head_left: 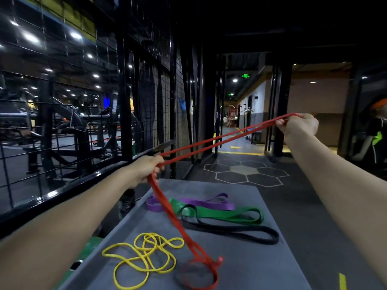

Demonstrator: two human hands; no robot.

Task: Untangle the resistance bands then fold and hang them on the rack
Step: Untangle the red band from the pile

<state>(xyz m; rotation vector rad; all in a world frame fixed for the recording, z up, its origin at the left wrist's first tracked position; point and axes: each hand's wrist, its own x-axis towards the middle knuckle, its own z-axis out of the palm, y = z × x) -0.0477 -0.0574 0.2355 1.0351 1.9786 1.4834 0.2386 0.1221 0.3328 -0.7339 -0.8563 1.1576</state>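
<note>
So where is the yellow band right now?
In the head view, the yellow band lies coiled on the grey table, lower left, beside the red band's trailing end.

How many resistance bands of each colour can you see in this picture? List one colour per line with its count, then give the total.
red band: 1
yellow band: 1
purple band: 1
green band: 1
black band: 1
Total: 5

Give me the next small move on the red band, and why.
Probably lift the left hand higher to draw the red band's hanging end off the grey table. Both hands hold it stretched, but its lower loop looks knotted on the table beside the yellow band.
</note>
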